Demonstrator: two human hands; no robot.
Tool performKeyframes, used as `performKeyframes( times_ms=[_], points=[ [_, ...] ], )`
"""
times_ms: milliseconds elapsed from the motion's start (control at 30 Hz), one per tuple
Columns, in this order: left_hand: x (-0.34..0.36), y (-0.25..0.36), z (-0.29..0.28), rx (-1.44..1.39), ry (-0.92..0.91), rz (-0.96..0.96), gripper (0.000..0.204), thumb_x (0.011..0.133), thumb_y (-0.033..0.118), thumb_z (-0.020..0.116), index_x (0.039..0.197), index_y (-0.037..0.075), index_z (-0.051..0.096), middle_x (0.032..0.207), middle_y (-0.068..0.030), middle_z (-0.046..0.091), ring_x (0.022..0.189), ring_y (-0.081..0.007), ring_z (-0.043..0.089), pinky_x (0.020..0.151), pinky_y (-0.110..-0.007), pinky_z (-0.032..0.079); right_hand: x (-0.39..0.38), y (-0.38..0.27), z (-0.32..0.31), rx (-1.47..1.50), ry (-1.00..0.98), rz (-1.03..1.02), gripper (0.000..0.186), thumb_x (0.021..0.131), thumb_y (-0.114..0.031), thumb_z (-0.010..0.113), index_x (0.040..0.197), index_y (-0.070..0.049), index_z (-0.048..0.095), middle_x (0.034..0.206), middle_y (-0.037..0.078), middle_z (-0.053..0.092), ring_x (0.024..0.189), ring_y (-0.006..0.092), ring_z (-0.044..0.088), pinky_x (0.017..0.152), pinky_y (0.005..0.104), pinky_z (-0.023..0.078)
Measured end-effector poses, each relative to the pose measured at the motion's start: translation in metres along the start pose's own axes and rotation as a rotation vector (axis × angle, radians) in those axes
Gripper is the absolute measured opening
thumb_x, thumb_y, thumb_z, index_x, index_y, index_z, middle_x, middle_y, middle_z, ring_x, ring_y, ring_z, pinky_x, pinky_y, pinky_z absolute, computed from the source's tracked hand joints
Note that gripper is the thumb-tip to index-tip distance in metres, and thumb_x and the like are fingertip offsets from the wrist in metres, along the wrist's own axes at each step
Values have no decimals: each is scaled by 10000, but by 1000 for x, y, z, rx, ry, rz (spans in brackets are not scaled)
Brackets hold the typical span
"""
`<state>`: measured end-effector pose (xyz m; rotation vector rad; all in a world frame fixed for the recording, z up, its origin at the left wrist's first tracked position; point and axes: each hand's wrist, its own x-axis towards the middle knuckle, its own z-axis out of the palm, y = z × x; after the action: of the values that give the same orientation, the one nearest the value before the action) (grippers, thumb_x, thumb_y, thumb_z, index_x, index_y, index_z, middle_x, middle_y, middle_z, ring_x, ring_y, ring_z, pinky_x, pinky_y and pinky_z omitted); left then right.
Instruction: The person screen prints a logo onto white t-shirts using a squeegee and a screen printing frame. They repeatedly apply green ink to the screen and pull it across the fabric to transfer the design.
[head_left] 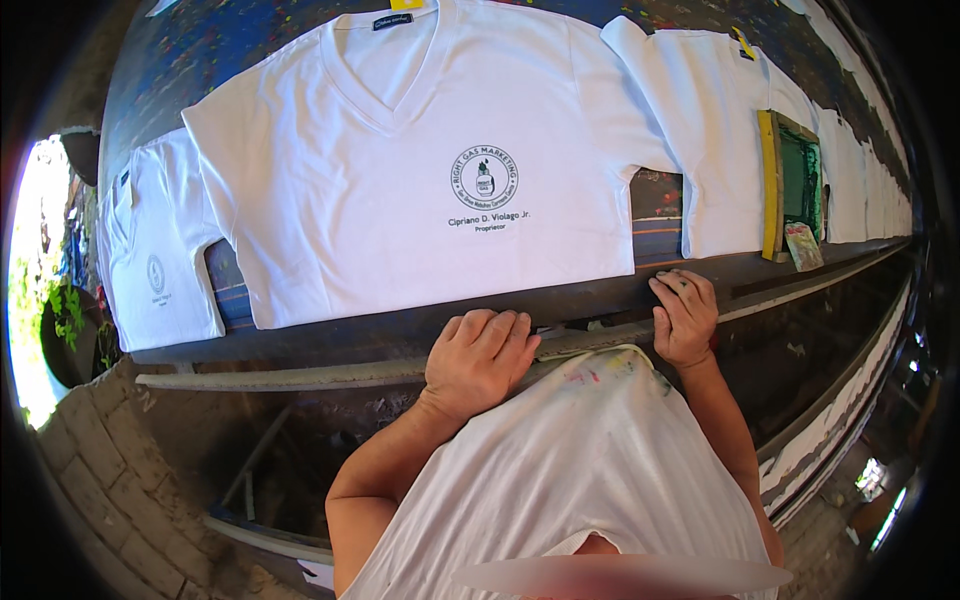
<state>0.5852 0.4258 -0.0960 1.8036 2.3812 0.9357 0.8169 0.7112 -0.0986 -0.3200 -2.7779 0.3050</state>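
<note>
A white V-neck T-shirt lies flat in front of me, with a dark round emblem and lettering on its chest. Against the table's near edge rests my left hand, its fingers bent and close together, with nothing in them. My right hand leans on the same edge just past the shirt's lower right corner. Its fingers are curled and empty, and one bears a small dark spot. Both hands are apart from the shirt.
To the left lies another printed white shirt. On a white shirt to the right stands a screen-printing frame with green mesh; a small packet leans there. Several more shirts line the long dark table. A rail runs along its front.
</note>
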Motion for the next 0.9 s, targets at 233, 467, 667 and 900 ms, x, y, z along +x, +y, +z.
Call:
performKeyframes(
  times_ms=[233, 467, 667, 900],
  points=[
    [1, -3, 1, -9, -16, -2, 320, 938, 216, 899, 1203, 56, 820, 1170, -47, 762, 1058, -230, 693, 815, -381, 596, -2, 2, 3, -19, 2, 0, 314, 1030, -212, 675, 1200, -11, 846, 1249, 132, 790, 1169, 383, 726, 1022, 512, 586],
    [0, -3, 2, 3, -10, -5, 318, 938, 210, 897, 1209, 62, 820, 1166, -44, 761, 1064, -227, 695, 812, -378, 596, -2, 1, 4, -21, 20, -8, 303, 1026, -194, 674, 1188, -6, 848, 1246, 138, 802, 1160, 380, 743, 1002, 502, 598],
    [-2, 0, 3, 29, 26, 2, 325, 930, 183, 887, 1218, 51, 813, 1143, -48, 762, 1041, -227, 700, 800, -378, 592, -1, 1, 4, -8, 50, -20, 287, 1016, -182, 690, 1175, -8, 854, 1226, 134, 810, 1166, 370, 751, 987, 489, 608],
    [-5, 2, 10, -24, 172, 26, 270, 898, 80, 874, 1158, 40, 812, 1074, -55, 773, 916, -245, 740, 743, -389, 588, -3, -1, 4, -1, 87, -16, 262, 998, -165, 734, 1181, -16, 847, 1204, 122, 805, 1172, 357, 754, 991, 479, 604]
  ],
)
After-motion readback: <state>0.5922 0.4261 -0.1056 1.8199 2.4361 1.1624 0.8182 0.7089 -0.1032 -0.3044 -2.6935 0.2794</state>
